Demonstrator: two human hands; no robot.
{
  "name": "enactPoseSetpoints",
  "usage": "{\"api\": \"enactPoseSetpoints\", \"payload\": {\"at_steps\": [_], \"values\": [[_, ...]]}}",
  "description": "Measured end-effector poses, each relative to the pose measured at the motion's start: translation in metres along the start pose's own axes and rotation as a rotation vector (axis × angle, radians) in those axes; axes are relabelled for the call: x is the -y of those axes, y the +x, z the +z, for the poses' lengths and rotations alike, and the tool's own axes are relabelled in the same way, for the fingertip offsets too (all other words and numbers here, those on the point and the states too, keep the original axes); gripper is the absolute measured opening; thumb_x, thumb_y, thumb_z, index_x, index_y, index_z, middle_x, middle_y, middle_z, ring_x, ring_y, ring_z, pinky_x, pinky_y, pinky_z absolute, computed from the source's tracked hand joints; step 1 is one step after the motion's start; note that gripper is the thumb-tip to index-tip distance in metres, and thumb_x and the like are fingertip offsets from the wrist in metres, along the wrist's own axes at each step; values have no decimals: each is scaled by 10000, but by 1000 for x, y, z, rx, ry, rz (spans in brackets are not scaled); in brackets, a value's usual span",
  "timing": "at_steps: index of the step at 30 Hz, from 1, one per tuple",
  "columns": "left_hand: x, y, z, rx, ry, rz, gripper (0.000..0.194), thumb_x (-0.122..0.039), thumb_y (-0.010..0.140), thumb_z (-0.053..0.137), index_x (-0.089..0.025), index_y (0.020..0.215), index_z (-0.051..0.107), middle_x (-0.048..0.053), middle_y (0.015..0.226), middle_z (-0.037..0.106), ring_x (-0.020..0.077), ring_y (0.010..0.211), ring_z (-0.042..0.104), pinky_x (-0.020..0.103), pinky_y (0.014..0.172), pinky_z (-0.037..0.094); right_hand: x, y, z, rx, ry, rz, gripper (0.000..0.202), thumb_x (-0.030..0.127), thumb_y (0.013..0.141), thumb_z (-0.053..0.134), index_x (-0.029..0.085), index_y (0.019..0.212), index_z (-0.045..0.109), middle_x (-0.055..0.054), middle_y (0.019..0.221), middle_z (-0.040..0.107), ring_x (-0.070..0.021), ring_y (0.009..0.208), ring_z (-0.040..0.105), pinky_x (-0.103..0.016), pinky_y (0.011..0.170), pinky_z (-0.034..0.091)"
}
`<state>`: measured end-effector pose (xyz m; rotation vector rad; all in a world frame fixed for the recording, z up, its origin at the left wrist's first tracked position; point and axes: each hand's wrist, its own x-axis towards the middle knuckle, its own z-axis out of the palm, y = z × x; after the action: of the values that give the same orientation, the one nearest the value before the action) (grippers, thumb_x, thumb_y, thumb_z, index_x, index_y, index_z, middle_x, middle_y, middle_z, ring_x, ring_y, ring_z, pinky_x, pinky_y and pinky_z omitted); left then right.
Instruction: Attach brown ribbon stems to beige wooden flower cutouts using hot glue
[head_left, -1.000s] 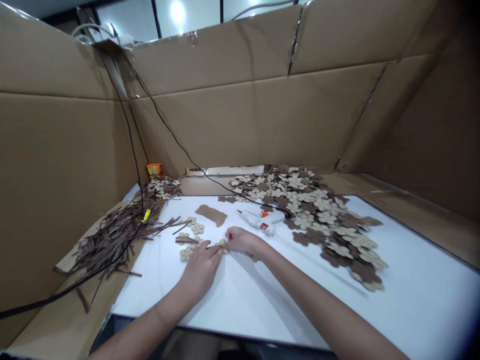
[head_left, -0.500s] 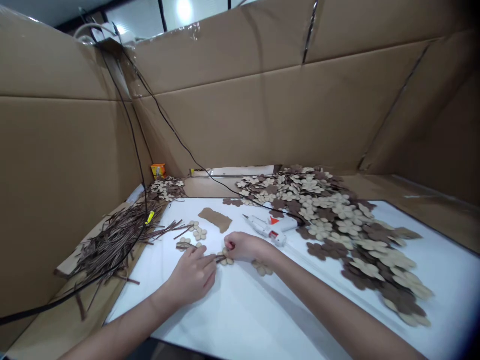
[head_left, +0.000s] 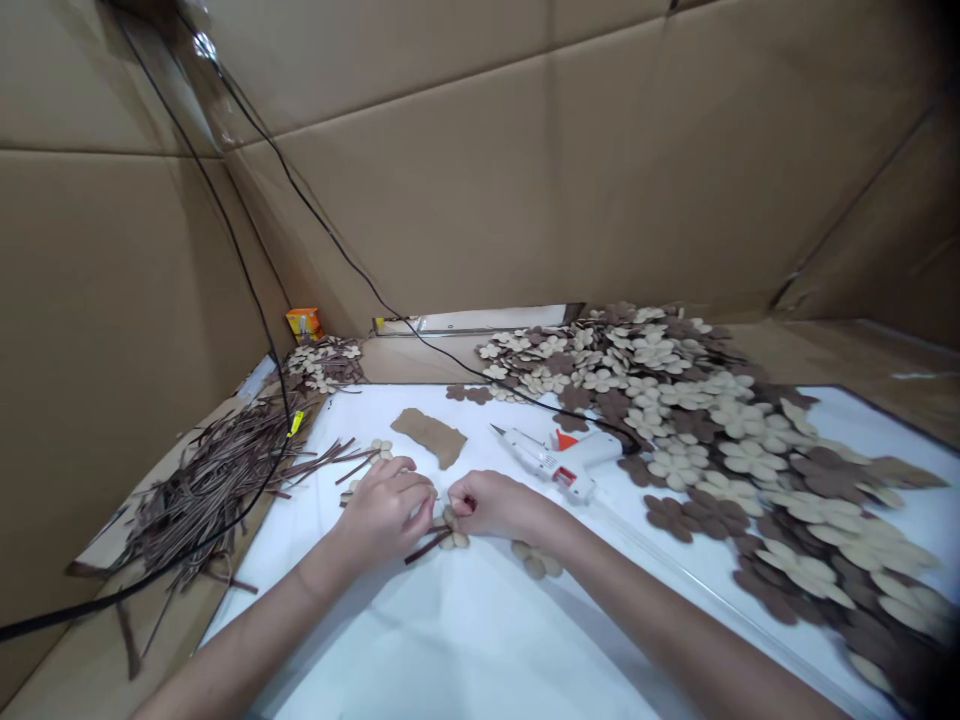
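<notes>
Near the middle of the white board (head_left: 465,640), my right hand (head_left: 487,503) is closed, its fingertips pinched at the edge of a beige flower (head_left: 454,540). A thin brown strip (head_left: 426,547) lies across that flower and points down to the left. My left hand (head_left: 390,508) is just left of it, with fingers curled and thumb apart; whatever its fingertips touch is too small to make out. Beige flowers (head_left: 381,449) show behind my left hand, partly covered. Another beige flower (head_left: 536,560) lies below my right wrist.
A white glue gun (head_left: 566,462) lies behind my right hand, its black cable running up left. A brown scrap (head_left: 429,437) is nearby. Brown strips (head_left: 217,480) are heaped left, brown and beige flowers (head_left: 750,450) right. An orange box (head_left: 304,324) stands at the back left.
The view has tilted down. My left hand has uncovered more of the brown strip on the flower, which now slants down to the left. My right hand stays pinched at the flower.
</notes>
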<state>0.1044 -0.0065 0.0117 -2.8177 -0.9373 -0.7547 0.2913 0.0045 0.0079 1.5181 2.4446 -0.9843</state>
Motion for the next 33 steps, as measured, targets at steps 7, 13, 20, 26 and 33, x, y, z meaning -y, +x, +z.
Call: {"api": "enactPoseSetpoints", "payload": {"at_steps": [7, 13, 20, 26, 33], "values": [[-3, -13, 0, -95, -102, 111, 138, -104, 785, 469, -181, 758, 580, 29, 720, 665, 176, 707, 532, 326, 648, 429, 9, -6, -5, -7, -15, 54, 219, 336, 887, 522, 141, 954, 595, -29, 913, 618, -138, 768, 595, -311, 679, 505], [0, -19, -2, -99, -147, 199, 160, -75, 745, 484, -187, 807, 579, 38, 767, 672, 194, 752, 550, 334, 644, 429, 25, -13, -11, 3, -41, 108, 215, 336, 891, 515, 146, 950, 600, -35, 935, 621, -143, 790, 597, -324, 705, 504], [12, -17, 2, -183, -254, 7, 197, -53, 811, 426, -178, 822, 579, 45, 739, 643, 171, 715, 541, 342, 697, 458, 32, -15, -10, -10, -59, 78, 197, 325, 881, 533, 144, 906, 608, -25, 892, 628, -139, 778, 599, -321, 704, 501], [9, -13, 1, -71, -241, -77, 197, -77, 834, 418, -183, 802, 582, 38, 740, 639, 182, 759, 509, 372, 762, 450, 19, -12, -10, -31, -29, 133, 235, 360, 893, 503, 143, 905, 594, -24, 878, 612, -133, 746, 581, -317, 688, 487], [3, -10, 1, 94, -287, -115, 186, -86, 809, 467, -197, 769, 611, 19, 746, 650, 201, 894, 492, 367, 821, 440, 21, -13, -9, -49, -8, 150, 185, 332, 838, 538, 167, 757, 556, 16, 725, 552, -109, 621, 492, -249, 572, 390]]}}
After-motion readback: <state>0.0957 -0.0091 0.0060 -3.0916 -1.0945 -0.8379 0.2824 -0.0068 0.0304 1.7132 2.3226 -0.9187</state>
